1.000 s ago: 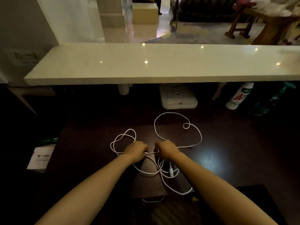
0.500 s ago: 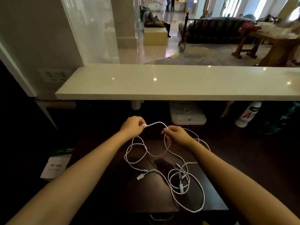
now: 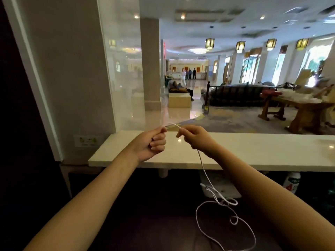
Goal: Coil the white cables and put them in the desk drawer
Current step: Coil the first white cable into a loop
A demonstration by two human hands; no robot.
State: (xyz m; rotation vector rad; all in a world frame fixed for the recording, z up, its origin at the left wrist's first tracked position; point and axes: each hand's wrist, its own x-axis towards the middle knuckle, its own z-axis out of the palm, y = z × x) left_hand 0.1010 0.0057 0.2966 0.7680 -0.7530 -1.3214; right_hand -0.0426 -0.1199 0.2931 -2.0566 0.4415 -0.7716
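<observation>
step: starting the coil. left hand (image 3: 151, 142) and right hand (image 3: 196, 137) each pinch the thin white cable (image 3: 204, 166), a short span between them; the rest hangs below right hand onto the dark desk (image 3: 145, 223). next: wind even loops. drawer not seen.

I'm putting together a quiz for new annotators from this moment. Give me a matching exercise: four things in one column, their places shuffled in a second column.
Things
1. thin white cable
2. pale stone ledge
3. white plastic bottle with a red and green label
4. brown wooden table

Places
A. in the lobby beyond the ledge, at right
B. in shadow under the ledge, at right
C. pinched between the left hand and right hand, the rest looped on the dark desk
D. running across the view behind the raised hands

Pairs: 1-C, 2-D, 3-B, 4-A
</observation>
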